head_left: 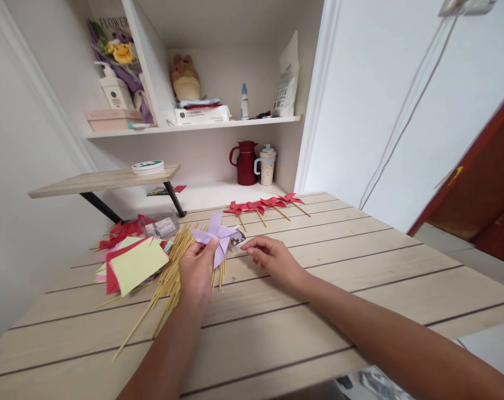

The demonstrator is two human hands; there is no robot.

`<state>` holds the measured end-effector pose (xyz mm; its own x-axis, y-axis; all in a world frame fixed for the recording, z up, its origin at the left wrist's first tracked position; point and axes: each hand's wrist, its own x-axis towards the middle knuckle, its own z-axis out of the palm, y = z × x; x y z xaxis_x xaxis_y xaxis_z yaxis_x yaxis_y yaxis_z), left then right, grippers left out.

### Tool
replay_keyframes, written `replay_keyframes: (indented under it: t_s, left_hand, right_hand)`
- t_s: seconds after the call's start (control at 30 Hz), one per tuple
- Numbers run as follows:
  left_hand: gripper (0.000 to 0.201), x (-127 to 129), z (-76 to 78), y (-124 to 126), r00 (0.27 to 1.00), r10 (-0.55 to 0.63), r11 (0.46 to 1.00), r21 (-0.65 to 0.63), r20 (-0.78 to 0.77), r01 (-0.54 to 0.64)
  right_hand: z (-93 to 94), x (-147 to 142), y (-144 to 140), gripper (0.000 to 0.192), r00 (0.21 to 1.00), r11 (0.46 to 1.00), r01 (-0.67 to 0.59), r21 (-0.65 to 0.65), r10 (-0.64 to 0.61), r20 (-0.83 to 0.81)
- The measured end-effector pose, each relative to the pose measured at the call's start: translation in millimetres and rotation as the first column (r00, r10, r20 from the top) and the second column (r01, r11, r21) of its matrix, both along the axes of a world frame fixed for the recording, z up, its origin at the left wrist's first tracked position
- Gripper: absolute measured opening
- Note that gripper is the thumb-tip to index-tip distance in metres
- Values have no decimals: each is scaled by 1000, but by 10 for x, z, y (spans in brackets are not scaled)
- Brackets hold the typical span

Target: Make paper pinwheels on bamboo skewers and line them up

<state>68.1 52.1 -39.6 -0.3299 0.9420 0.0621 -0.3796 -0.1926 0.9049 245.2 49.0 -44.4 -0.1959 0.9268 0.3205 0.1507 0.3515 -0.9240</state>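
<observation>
A lilac paper pinwheel (pixel 217 234) is pinched in my left hand (pixel 197 270), its folded blades spread over the bundle of thin wooden sticks (pixel 169 280). Just right of it sits a small clear box (pixel 236 241) holding tiny metal pieces. My right hand (pixel 272 259) is beside that box, thumb and index finger close together. Whether anything lies between those fingertips is too small to make out. Further back, several finished red pinwheels (pixel 272 203) on sticks lie in a row.
Coloured paper sheets (pixel 139 265) are stacked on the left, with red folded paper (pixel 122 233) and a clear plastic case (pixel 162 226) behind. A small wooden riser (pixel 106 180) stands at back left. A red jug (pixel 247 164) and a cup (pixel 267 165) stand at the back.
</observation>
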Motion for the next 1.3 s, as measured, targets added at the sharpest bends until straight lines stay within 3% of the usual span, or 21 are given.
replay_keyframes:
  t_s: [0.1, 0.2, 0.4, 0.47, 0.67, 0.93, 1.3]
  left_hand:
    - [38, 10, 11, -11, 1000, 0, 1000, 0, -4, 0]
    - [40, 10, 32, -18, 999, 27, 1000, 8, -35, -27]
    - [36, -8, 33, 5, 996, 77, 996, 49, -45, -75]
    - [36, -9, 22, 12, 995, 87, 995, 50, -51, -84]
    - [38, -8, 12, 14, 995, 83, 995, 60, -51, -80]
    - [42, -18, -11, 22, 997, 66, 996, 59, -34, -64]
    - [39, -3, -9, 14, 998, 62, 997, 51, -18, -61]
  right_hand:
    - [0, 16, 8, 17, 1000, 1000, -17, 22, 17, 19]
    - [-33, 24, 11, 16, 989, 997, -55, 63, 46, 138]
    - [-172, -55, 1, 19, 905, 937, -313, 157, 245, 347]
    - [-224, -103, 10, 23, 876, 920, -353, 172, 260, 406]
    - [-294, -156, 114, 29, 906, 946, -223, 236, 111, 409]
    - [-225, -89, 144, 26, 832, 940, -315, 128, 209, 515]
    - [-69, -14, 96, 20, 792, 924, -376, 61, 287, 539]
